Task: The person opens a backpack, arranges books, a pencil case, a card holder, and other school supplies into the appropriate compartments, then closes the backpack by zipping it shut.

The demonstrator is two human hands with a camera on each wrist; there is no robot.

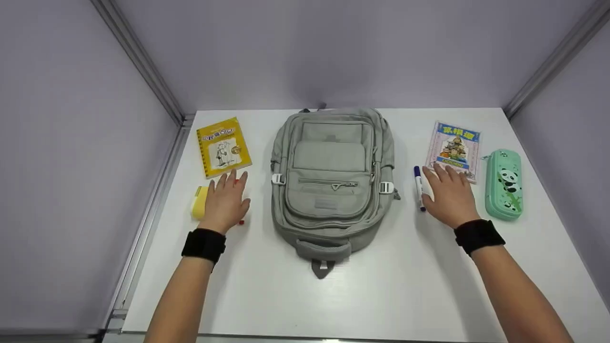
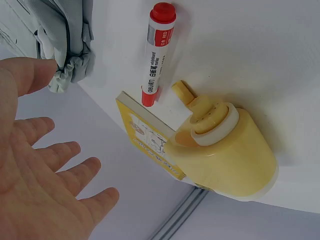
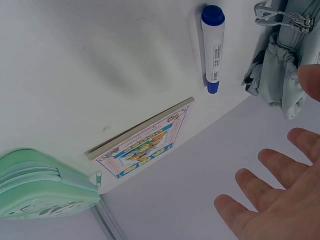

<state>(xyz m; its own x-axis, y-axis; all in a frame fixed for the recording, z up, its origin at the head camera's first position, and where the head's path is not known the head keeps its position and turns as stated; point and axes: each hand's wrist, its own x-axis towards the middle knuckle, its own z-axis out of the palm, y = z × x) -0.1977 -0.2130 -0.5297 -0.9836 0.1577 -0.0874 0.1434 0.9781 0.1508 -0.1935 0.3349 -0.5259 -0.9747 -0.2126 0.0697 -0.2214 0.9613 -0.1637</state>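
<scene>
Left hand (image 1: 225, 202): fingers parted, empty, above red marker (image 2: 157, 55). Marker on table (image 1: 310, 305), partly hidden below the hand's thumb side; long axis near-to-far, roughly along the fingers. Right of backpack (image 1: 329, 157): blue marker (image 1: 420, 189), just left of right hand (image 1: 448, 195), the nearer one; axis near-to-far, far end leaning slightly left. Right hand empty, fingers spread. Cap ends unclear.
</scene>
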